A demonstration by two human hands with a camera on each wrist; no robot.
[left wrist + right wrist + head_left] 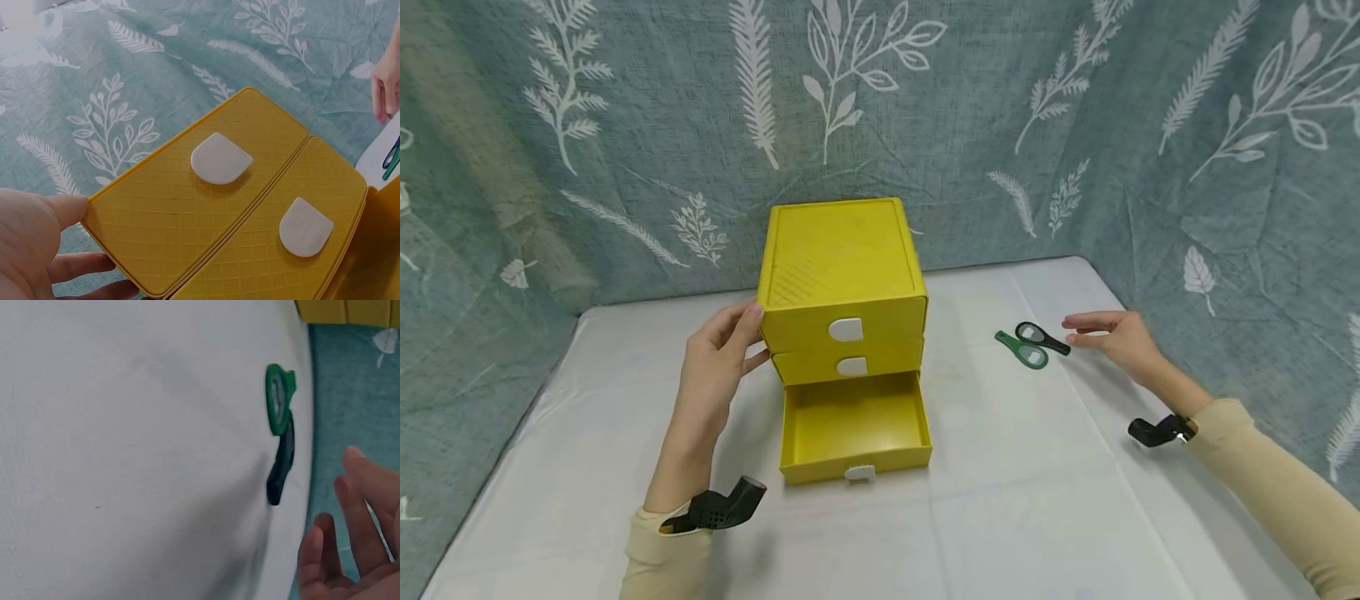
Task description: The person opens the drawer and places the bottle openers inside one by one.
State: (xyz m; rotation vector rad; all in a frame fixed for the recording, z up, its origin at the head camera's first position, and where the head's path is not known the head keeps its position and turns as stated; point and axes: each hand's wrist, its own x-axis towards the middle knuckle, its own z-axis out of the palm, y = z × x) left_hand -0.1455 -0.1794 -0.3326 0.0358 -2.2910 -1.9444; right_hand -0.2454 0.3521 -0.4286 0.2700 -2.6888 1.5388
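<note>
A yellow drawer unit (842, 258) stands on the white-covered table, its bottom drawer (857, 417) pulled out with a bare floor. The two upper drawers, with white pull tabs (220, 159), are closed. My left hand (718, 354) touches the unit's left side, the thumb at the front corner and the other fingers along the side wall. To the unit's right lie a green magnifying glass (1028, 353) and a black magnifying glass (1039, 336), overlapping. My right hand (1112, 337) hovers beside the black handle's end, thumb and fingers apart, holding nothing.
A grey-green cloth (685, 150) with white leaf prints hangs behind and around the table (1015, 517). Each wrist carries a black camera mount (715, 508) over a beige sleeve (1262, 475).
</note>
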